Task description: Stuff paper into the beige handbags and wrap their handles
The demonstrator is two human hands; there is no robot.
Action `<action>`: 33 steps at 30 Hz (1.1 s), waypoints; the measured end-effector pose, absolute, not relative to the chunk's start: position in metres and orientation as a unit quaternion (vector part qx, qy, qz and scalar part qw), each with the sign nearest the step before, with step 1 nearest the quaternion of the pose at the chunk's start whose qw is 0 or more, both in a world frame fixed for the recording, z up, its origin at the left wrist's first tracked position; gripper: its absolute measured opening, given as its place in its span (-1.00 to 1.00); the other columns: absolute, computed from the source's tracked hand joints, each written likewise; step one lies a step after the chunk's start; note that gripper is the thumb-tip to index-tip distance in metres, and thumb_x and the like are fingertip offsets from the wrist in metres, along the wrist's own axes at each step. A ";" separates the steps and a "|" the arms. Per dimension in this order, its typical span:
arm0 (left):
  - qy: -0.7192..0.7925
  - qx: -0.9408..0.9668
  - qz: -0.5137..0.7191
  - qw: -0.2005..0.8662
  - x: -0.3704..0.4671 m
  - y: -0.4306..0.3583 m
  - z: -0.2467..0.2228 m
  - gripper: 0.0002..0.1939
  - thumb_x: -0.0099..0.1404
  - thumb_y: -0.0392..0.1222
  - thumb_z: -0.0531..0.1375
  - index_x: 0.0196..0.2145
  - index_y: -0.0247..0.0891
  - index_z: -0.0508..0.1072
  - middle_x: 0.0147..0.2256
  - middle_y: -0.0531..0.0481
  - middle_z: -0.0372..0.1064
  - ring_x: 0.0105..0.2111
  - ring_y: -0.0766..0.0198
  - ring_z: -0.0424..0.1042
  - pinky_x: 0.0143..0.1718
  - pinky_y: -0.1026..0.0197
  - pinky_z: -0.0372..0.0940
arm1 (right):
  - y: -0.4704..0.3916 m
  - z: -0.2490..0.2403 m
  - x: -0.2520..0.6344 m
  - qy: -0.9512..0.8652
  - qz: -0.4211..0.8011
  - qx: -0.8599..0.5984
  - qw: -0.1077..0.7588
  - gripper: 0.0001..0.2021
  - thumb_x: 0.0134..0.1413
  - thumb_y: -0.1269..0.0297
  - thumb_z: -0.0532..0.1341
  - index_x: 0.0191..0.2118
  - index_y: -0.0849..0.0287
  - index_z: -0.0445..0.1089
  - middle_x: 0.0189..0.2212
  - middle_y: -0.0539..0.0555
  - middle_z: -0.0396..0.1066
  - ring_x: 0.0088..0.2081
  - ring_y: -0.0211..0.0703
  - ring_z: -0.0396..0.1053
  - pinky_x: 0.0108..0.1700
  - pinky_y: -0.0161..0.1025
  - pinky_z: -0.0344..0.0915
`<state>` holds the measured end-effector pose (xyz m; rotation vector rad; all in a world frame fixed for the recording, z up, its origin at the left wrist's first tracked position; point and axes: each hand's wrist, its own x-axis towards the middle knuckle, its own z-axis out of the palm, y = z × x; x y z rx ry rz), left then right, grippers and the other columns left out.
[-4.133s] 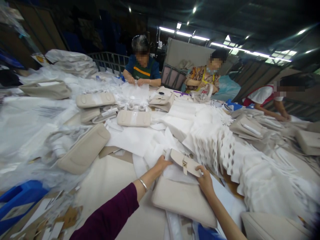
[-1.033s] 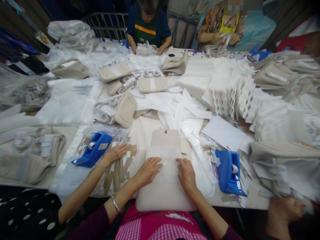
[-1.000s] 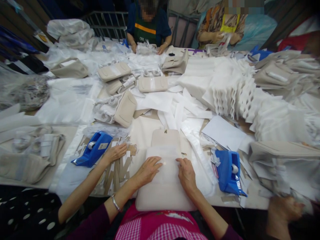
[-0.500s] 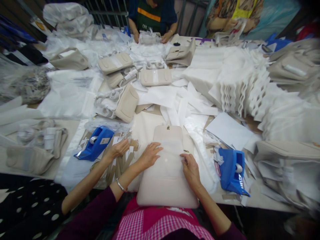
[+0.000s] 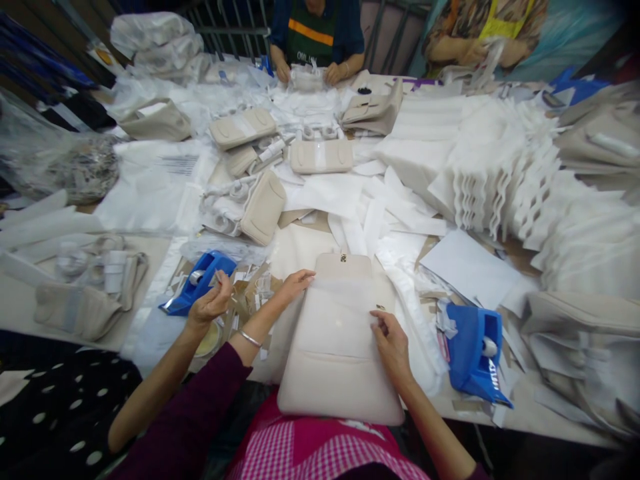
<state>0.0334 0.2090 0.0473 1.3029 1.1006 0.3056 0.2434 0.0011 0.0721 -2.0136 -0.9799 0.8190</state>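
Observation:
A pale beige handbag [image 5: 340,387] lies flat before me, its lower end against my pink apron. Its flap is folded out away from me, with a small metal clasp [image 5: 343,258] at the tip. A thin whitish sheet [image 5: 337,313] covers the middle of the bag. My left hand [image 5: 296,285] is open, its outstretched fingertips at the left edge of the flap. On the other side my right hand [image 5: 391,343] is closed, curled fingers gripping the bag's right edge beside a second metal fitting [image 5: 381,307].
A co-worker's hand [image 5: 213,303] pinches a small piece beside a blue tape dispenser [image 5: 200,283]. Another blue dispenser [image 5: 475,350] stands to my right. Beige bags [image 5: 263,207], foam sheets [image 5: 475,167] and paper scraps crowd the table. Two people work across it.
My left hand has shifted left, from the sheet to the flap's edge. The co-worker's hand has moved left from the scraps to the blue dispenser. The view has turned slightly left.

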 end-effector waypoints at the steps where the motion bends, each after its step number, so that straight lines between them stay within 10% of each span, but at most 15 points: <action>1: 0.500 0.562 0.134 0.645 0.033 0.209 0.045 -0.65 0.20 -0.04 0.15 -0.13 -0.31 0.46 -0.25 -0.08 0.45 -0.23 0.17 0.39 -0.16 0.16 0.24 | 0.001 0.072 0.243 -0.380 0.321 -0.784 0.371 -0.72 0.03 0.32 0.07 -0.12 0.17 0.37 -0.40 0.01 0.26 -0.39 -0.16 0.20 -0.26 -0.19 0.18; 16: 0.469 0.467 0.264 0.701 0.051 0.205 0.051 -0.47 -0.07 -0.26 0.31 -0.07 -0.32 0.40 -0.44 0.10 0.30 -0.40 0.37 0.30 -0.26 0.29 0.16 | 0.001 0.074 0.243 -0.357 0.329 -0.780 0.395 -0.68 0.06 0.29 0.08 -0.04 0.15 0.33 -0.36 0.00 0.28 -0.36 -0.18 0.23 -0.23 -0.21 0.20; 33: 0.323 0.520 0.227 0.757 0.046 0.219 0.079 -0.34 -0.10 -0.39 0.19 0.04 -0.23 0.44 0.14 -0.09 0.22 0.10 0.00 0.20 0.02 0.09 0.17 | 0.006 0.076 0.262 -0.339 0.330 -0.763 0.440 -0.66 0.04 0.28 0.11 -0.02 0.14 0.30 -0.40 -0.01 0.26 -0.35 -0.18 0.30 -0.23 -0.21 0.28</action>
